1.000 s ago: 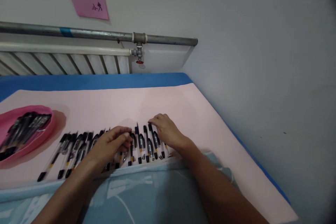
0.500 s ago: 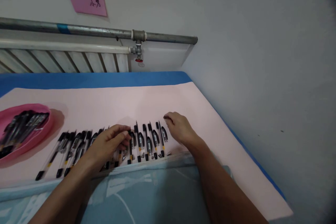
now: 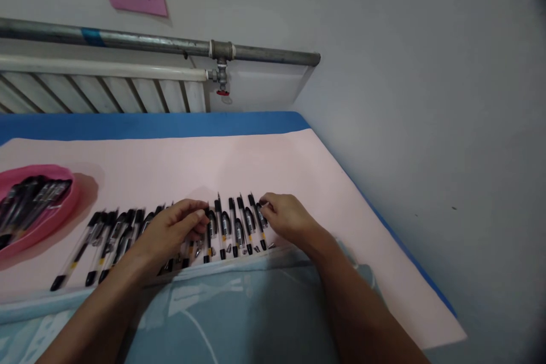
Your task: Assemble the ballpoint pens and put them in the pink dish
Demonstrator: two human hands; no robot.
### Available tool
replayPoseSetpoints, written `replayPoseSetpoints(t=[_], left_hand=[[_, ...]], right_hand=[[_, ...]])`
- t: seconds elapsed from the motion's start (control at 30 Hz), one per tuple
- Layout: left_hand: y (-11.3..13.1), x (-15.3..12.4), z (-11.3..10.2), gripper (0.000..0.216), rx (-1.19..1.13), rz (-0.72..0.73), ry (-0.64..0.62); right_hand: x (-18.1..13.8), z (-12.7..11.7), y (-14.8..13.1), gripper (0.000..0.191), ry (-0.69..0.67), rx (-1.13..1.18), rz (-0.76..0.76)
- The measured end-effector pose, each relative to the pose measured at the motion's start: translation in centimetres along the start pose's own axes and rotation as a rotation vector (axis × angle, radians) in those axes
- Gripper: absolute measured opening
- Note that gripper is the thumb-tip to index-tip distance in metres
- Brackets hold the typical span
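The row of pens (image 3: 230,227) lies on the pink sheet (image 3: 264,165) that covers the blue table (image 3: 179,123), along the near edge, just in front of our body; each pen has its long axis pointing away from us, and the pens at the left lean more to the side; a pink tray (image 3: 63,205) with more pens stands well apart at the far left; our left hand (image 3: 170,230) rests on the middle of the row, fingers curled down and thumb close to them, but we cannot tell if it grips a pen or only presses; our right hand (image 3: 288,219) is at the right end, half closed, nearer to the last pen (image 3: 256,213) than the left hand is; its fingertips (image 3: 265,203) touch the far part of this pen from the right side; whether they pinch it we cannot tell
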State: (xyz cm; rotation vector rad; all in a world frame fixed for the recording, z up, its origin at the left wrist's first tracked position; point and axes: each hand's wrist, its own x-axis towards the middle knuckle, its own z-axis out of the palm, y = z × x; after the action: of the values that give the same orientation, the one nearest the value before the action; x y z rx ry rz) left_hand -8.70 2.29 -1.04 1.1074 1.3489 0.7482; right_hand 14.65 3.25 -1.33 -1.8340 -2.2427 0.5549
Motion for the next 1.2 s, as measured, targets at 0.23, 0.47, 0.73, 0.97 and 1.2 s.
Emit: replayPoseSetpoints(t=[0.23, 0.47, 0.73, 0.97, 1.2], left_hand=[[-0.2, 0.3, -0.2, 0.042, 0.035, 0.008, -0.014], [-0.4, 0.3, -0.2, 0.036, 0.019, 0.007, 0.003], [-0.1, 0.1, -0.2, 0.036, 0.033, -0.004, -0.006], [0.0, 0.0, -0.1, 0.039, 0.054, -0.004, 0.005], [0.2, 0.3, -0.2, 0.036, 0.025, 0.013, 0.017]], right_hand=[[-1.5, -2.8, -0.3, 0.019, -0.169, -0.006, 0.068], [-2.8, -3.9, -0.4, 0.013, -0.398, 0.078, 0.029], [-2.5, -3.4, -0.3, 0.011, -0.418, 0.211, 0.047], [-2.4, -3.3, -0.2, 0.010, -0.449, 0.281, 0.100], [-2.0, -3.3, -0.1, 0.014, -0.494, 0.394, 0.203]])
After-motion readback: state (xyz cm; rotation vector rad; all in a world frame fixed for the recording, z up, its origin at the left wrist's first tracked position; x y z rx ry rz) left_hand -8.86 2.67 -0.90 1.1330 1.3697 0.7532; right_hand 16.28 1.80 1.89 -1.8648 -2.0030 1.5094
